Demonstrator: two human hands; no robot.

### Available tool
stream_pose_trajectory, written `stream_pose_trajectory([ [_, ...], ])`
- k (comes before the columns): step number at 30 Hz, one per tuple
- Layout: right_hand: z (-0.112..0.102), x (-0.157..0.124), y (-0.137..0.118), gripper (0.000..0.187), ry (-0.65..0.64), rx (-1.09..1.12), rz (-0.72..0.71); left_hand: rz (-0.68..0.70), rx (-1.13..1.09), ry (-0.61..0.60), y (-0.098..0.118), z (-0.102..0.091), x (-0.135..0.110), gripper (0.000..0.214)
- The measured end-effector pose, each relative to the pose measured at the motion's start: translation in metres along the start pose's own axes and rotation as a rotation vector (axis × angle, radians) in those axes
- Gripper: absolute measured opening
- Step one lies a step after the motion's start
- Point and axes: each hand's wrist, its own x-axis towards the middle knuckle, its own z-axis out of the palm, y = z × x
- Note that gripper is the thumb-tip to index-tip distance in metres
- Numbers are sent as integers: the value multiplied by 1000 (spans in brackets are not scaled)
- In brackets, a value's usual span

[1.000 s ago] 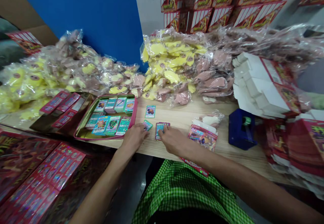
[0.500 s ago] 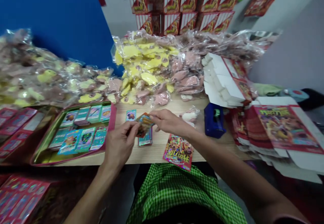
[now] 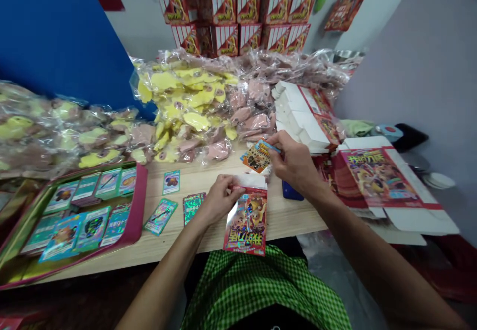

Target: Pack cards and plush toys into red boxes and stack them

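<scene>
Right hand (image 3: 293, 165) pinches cards (image 3: 258, 156), likely light and slick, best held by the edge; left hand (image 3: 218, 202) grips the box (image 3: 246, 223) near its white flap (image 3: 254, 181), likely to crease.

The pale wood-grain surface (image 3: 158, 244) in front of me is crowded. On its left sits a pink-rimmed tin (image 3: 140, 203); just beside that lie one small card (image 3: 171, 182), a slanted card (image 3: 161, 215) and a glittery green card (image 3: 193, 206). Bagged yellow plush toys (image 3: 186, 91) and bagged pink plush toys (image 3: 257, 96) heap along the back, with a blue tape dispenser (image 3: 291, 191) farther right. I can't tell whether the red box (image 3: 246, 225) at the front edge touches it.
</scene>
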Motion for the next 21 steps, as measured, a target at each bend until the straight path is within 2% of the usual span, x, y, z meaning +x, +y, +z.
stream_pose_trajectory([
  [3, -3, -6, -15, 17, 18, 64, -117, 119, -50, 30, 22, -26, -19, 17],
  [6, -8, -8, -31, 19, 16, 61, -314, 255, -26, 124, 37, -44, -37, 16],
  [8, -13, -8, -40, 18, -38, 44, -414, 286, 7, 169, 39, -48, -45, 16],
  [11, -20, -8, -50, 19, -201, 80, -438, 247, 13, 189, 36, -46, -51, 4],
  [14, -23, -6, -53, 20, -337, 112, -419, 239, 14, 210, 34, -40, -55, 19],
  [16, -24, -5, -51, 20, -298, 95, -436, 276, 12, 216, 36, -38, -57, 14],
  [21, -31, -9, -54, 25, 17, 54, -538, 319, -5, 312, 41, -41, -61, 4],
])
